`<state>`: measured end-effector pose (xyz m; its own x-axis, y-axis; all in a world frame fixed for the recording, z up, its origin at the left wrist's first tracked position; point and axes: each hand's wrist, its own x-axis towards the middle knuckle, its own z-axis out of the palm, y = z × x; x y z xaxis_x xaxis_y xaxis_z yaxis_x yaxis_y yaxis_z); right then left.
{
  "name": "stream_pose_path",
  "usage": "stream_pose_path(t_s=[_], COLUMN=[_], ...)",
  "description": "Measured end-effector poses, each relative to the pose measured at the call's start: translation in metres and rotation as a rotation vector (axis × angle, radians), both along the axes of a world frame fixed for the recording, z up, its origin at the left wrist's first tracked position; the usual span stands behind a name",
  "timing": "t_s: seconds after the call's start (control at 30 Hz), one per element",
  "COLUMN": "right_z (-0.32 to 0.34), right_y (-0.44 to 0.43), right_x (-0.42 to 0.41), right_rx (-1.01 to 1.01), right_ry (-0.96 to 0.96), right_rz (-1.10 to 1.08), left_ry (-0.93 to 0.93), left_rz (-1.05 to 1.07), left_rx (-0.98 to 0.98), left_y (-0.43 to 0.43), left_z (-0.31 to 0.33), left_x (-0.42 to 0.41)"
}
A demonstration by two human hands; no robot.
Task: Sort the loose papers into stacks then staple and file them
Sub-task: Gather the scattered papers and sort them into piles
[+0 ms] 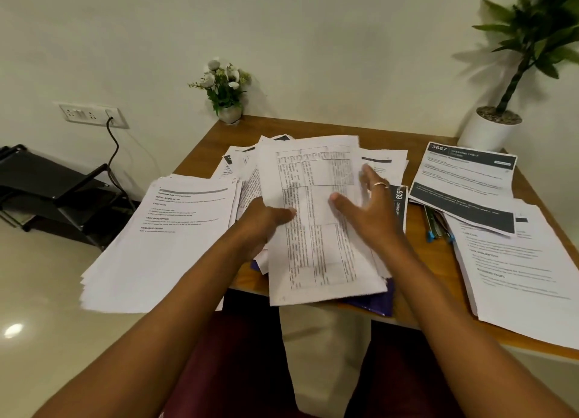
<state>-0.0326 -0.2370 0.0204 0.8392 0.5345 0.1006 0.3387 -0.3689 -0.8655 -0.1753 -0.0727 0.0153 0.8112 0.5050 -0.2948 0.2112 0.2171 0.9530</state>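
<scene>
At the middle of the table (429, 267), on top of the unsorted heap (385, 160), lies the printed grid sheet (316, 254) I am working on. Its long axis runs from 12 to 6 o'clock, and the near end overhangs a purple folder (372, 303) at the table edge.

My left hand (266, 220) pinches the sheet at its 9 o'clock edge. The thumb lies on top, and the fingers seem to be tucked under, though the paper hides them. My right hand (366, 204) is spread flat, fingers apart, over the sheet's 3 o'clock side and grips nothing. I cannot tell whether the palm touches the paper.

What matters now is where the sheet goes. The left stack (163, 239) sits at 9 o'clock, just beside the gripping hand. The right stack (517, 261) sits at 3 o'clock, well apart from it and past some pens (434, 226). A dark-banded sheet (463, 179) lies at 2 o'clock. The left hand is nearer and already holds an edge, so I judge a sideways carry to 9 o'clock the easier move if the sheet belongs there. For a 3 o'clock drop I would pass it to the right hand. Sorting looks far from finished.
</scene>
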Motion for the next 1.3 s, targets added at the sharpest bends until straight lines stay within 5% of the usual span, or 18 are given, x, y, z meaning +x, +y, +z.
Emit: stream_pose_path(t_s=[0.1, 0.17, 0.27, 0.37, 0.5, 0.6, 0.77, 0.93, 1.3], right_z=[0.005, 0.0, -0.014, -0.02, -0.019, -0.018, -0.023, -0.024, -0.007], right_y=[-0.021, -0.033, -0.044, -0.053, -0.056, -0.058, -0.061, -0.062, -0.067], right_x=[0.022, 0.033, 0.041, 0.045, 0.048, 0.051, 0.059, 0.063, 0.078], right_rx=[0.21, 0.259, 0.212, 0.12, 0.061, 0.066, 0.044, 0.147, 0.383], right_ry=[0.541, 0.672, 0.588, 0.503, 0.479, 0.443, 0.369, 0.363, 0.35], right_rz=[0.033, 0.027, -0.109, -0.167, -0.161, -0.16, -0.184, -0.225, -0.345], left_ry=[-0.022, -0.013, 0.034, 0.13, 0.509, 0.657, 0.628, 0.424, -0.028], left_rz=[-0.147, -0.169, -0.003, 0.166, 0.115, 0.008, 0.1, 0.216, 0.102], left_rx=[0.017, 0.066, 0.323, 0.804, 1.075, 1.074, 0.994, 0.928, 0.721], left_y=[-0.003, -0.004, 0.009, 0.051, 0.117, 0.135, 0.138, 0.131, 0.068], left_z=[0.004, 0.009, 0.016, 0.011, 0.001, 0.0, -0.01, -0.008, 0.045], left_x=[-0.004, 0.001, 0.02, 0.041, 0.062, 0.073, 0.089, 0.103, 0.13])
